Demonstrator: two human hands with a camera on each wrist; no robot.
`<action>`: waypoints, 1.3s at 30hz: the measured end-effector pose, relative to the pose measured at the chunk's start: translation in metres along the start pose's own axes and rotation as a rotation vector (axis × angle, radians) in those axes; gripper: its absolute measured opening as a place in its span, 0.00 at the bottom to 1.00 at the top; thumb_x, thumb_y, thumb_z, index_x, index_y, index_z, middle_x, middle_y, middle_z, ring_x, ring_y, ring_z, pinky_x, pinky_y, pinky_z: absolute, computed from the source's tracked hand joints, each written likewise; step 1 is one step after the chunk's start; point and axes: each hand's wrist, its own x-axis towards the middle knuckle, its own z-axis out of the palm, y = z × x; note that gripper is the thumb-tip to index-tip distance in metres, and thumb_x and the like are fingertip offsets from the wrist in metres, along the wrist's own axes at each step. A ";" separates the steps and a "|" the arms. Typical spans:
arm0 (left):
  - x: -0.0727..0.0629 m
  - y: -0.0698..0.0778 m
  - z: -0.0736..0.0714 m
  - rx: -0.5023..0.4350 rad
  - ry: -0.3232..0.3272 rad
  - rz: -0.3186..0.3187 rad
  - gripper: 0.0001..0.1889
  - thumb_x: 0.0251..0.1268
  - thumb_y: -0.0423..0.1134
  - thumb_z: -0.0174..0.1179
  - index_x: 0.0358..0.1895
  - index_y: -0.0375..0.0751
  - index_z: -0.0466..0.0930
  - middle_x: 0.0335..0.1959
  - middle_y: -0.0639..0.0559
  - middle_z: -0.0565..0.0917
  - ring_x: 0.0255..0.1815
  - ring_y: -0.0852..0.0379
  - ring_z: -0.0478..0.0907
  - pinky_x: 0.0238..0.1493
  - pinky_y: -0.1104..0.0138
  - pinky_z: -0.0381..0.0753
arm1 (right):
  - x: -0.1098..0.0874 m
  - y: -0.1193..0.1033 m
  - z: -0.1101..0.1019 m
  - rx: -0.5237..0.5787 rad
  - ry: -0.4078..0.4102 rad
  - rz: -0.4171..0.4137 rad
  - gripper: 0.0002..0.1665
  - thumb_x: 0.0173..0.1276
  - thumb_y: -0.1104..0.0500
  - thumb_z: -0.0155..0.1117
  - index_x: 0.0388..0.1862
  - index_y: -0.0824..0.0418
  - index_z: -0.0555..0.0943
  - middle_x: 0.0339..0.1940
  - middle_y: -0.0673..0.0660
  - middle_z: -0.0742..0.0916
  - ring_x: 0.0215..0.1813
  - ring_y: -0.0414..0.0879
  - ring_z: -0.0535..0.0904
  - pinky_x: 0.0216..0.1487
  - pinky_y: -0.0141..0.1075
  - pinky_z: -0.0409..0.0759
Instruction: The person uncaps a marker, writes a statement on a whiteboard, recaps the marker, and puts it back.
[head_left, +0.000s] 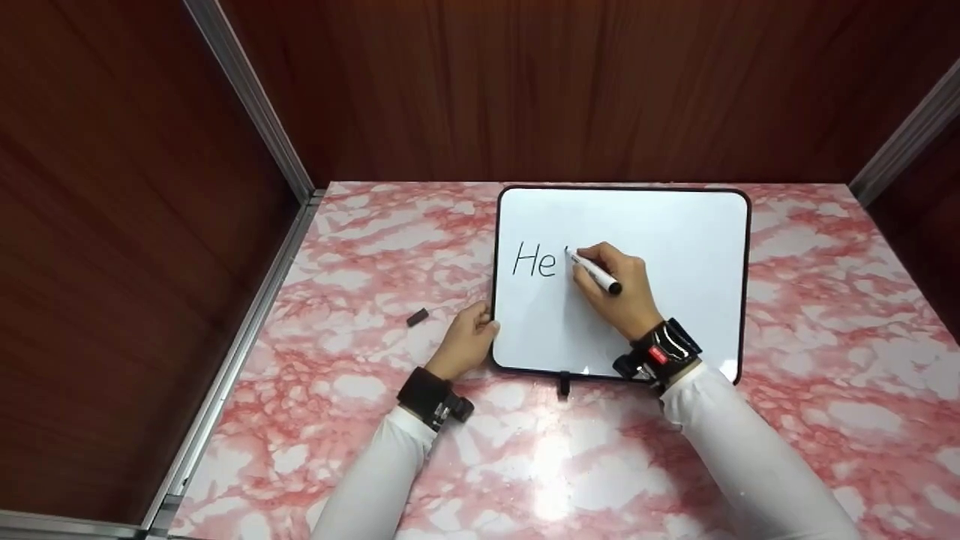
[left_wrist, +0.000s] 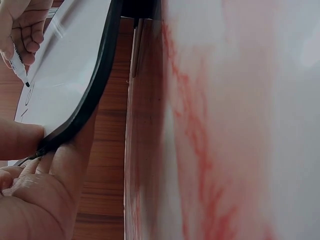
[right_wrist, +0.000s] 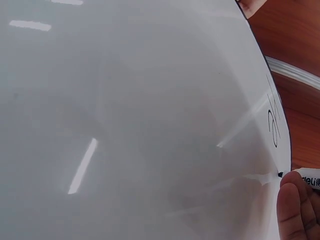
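A whiteboard (head_left: 675, 247) with a black frame stands on the table, bearing the black handwritten letters "He" (head_left: 534, 261). My right hand (head_left: 619, 289) pinches a white whiteboard marker (head_left: 598, 273) with a black end, its tip at the board just right of the "e", where a short black stroke starts. In the right wrist view the fingertips (right_wrist: 290, 200) close around the marker (right_wrist: 310, 177) near its tip. My left hand (head_left: 466, 339) grips the board's lower left edge, thumb (left_wrist: 22, 140) on the front and fingers behind the frame (left_wrist: 95, 85).
A small black marker cap (head_left: 417, 317) lies on the red-and-white marbled table (head_left: 360, 390), left of the board. A black foot or clip (head_left: 565, 385) sits below the board's bottom edge. Dark wood panels (head_left: 525, 90) with metal posts (head_left: 259, 97) close in the back and sides.
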 end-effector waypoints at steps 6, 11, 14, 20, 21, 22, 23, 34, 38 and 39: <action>-0.002 -0.001 -0.003 -0.022 0.011 0.003 0.11 0.78 0.26 0.54 0.55 0.22 0.78 0.45 0.38 0.84 0.50 0.51 0.81 0.59 0.59 0.85 | -0.002 -0.002 0.006 0.001 -0.037 -0.014 0.09 0.66 0.68 0.72 0.42 0.73 0.87 0.32 0.65 0.92 0.28 0.41 0.79 0.32 0.19 0.74; -0.002 0.000 -0.006 -0.043 0.018 -0.012 0.13 0.77 0.25 0.53 0.58 0.23 0.79 0.47 0.36 0.85 0.51 0.51 0.82 0.61 0.59 0.85 | -0.003 -0.004 0.010 0.007 -0.053 -0.016 0.09 0.65 0.68 0.72 0.42 0.73 0.88 0.31 0.65 0.92 0.27 0.41 0.79 0.32 0.20 0.73; -0.001 -0.001 -0.005 -0.044 0.016 -0.010 0.11 0.77 0.25 0.53 0.56 0.23 0.79 0.45 0.38 0.84 0.49 0.53 0.81 0.58 0.61 0.84 | -0.006 -0.004 0.009 -0.002 -0.054 -0.020 0.08 0.65 0.67 0.72 0.41 0.72 0.88 0.31 0.64 0.92 0.27 0.40 0.78 0.31 0.20 0.72; 0.000 -0.001 -0.002 -0.045 0.011 -0.009 0.11 0.76 0.25 0.54 0.54 0.23 0.78 0.43 0.40 0.84 0.45 0.58 0.79 0.55 0.64 0.84 | -0.014 -0.002 0.005 -0.023 -0.059 -0.021 0.08 0.64 0.67 0.71 0.40 0.70 0.88 0.30 0.62 0.92 0.26 0.39 0.78 0.31 0.19 0.71; 0.000 -0.001 -0.002 -0.046 0.010 -0.009 0.11 0.76 0.25 0.53 0.55 0.23 0.78 0.44 0.39 0.85 0.46 0.57 0.80 0.56 0.63 0.85 | -0.015 -0.002 0.004 -0.026 -0.062 -0.023 0.08 0.64 0.66 0.71 0.40 0.70 0.88 0.30 0.62 0.92 0.26 0.39 0.78 0.31 0.19 0.71; 0.000 -0.001 -0.001 -0.044 0.006 -0.007 0.12 0.77 0.25 0.53 0.56 0.23 0.78 0.46 0.37 0.86 0.47 0.55 0.82 0.57 0.61 0.85 | -0.016 -0.001 0.003 -0.026 -0.065 -0.029 0.08 0.64 0.66 0.71 0.40 0.70 0.88 0.30 0.63 0.93 0.26 0.39 0.78 0.31 0.19 0.71; 0.001 -0.001 -0.001 -0.041 0.006 -0.009 0.13 0.77 0.25 0.53 0.58 0.22 0.78 0.47 0.35 0.86 0.49 0.52 0.83 0.59 0.59 0.85 | -0.017 0.000 0.003 -0.027 -0.068 -0.035 0.08 0.64 0.66 0.71 0.40 0.70 0.88 0.30 0.63 0.92 0.26 0.39 0.77 0.31 0.19 0.71; 0.000 0.001 0.001 -0.027 0.000 -0.020 0.14 0.77 0.26 0.53 0.59 0.20 0.77 0.50 0.31 0.86 0.54 0.47 0.83 0.63 0.56 0.86 | -0.021 0.001 -0.005 -0.025 -0.078 -0.058 0.07 0.63 0.67 0.71 0.38 0.70 0.89 0.28 0.62 0.92 0.26 0.37 0.77 0.30 0.20 0.70; 0.000 0.001 0.001 -0.031 -0.001 -0.015 0.15 0.77 0.26 0.53 0.60 0.21 0.77 0.50 0.31 0.86 0.54 0.47 0.84 0.63 0.56 0.86 | -0.021 0.002 -0.007 -0.035 -0.069 -0.056 0.06 0.63 0.67 0.72 0.38 0.70 0.88 0.29 0.62 0.92 0.26 0.38 0.78 0.31 0.19 0.71; 0.000 0.001 0.001 -0.032 -0.002 -0.012 0.15 0.77 0.26 0.53 0.60 0.21 0.77 0.50 0.31 0.86 0.54 0.47 0.84 0.63 0.56 0.86 | -0.021 0.002 -0.007 -0.036 -0.065 -0.055 0.06 0.63 0.67 0.72 0.37 0.70 0.88 0.29 0.62 0.92 0.26 0.39 0.78 0.31 0.19 0.71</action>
